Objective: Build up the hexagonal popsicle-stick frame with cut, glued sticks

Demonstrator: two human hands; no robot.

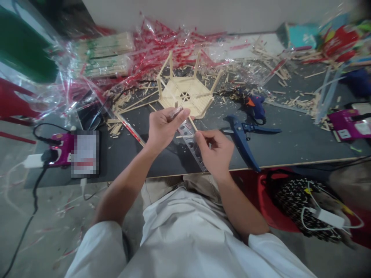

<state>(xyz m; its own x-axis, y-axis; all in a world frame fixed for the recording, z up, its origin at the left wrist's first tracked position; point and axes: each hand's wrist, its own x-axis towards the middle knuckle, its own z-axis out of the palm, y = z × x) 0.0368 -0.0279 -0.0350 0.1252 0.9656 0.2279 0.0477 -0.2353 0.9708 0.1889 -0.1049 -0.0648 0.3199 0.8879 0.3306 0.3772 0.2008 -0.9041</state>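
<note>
My left hand point(164, 125) is closed on the top end of a clear plastic ruler point(191, 143) and pinches a thin wooden stick point(191, 122) against it. My right hand point(216, 150) is closed too, pinching the lower end of that stick beside the ruler, over the near part of a dark work board point(290, 143). Just beyond my hands stands a hexagonal stick model point(185, 92) with upright posts.
Blue cutters point(243, 133) and a blue glue gun point(256, 106) lie right of my hands. Stick offcuts and red-and-clear wrapping point(150, 50) litter the back. A purple device point(62, 148) sits left, a red basket with cables point(304, 204) at lower right.
</note>
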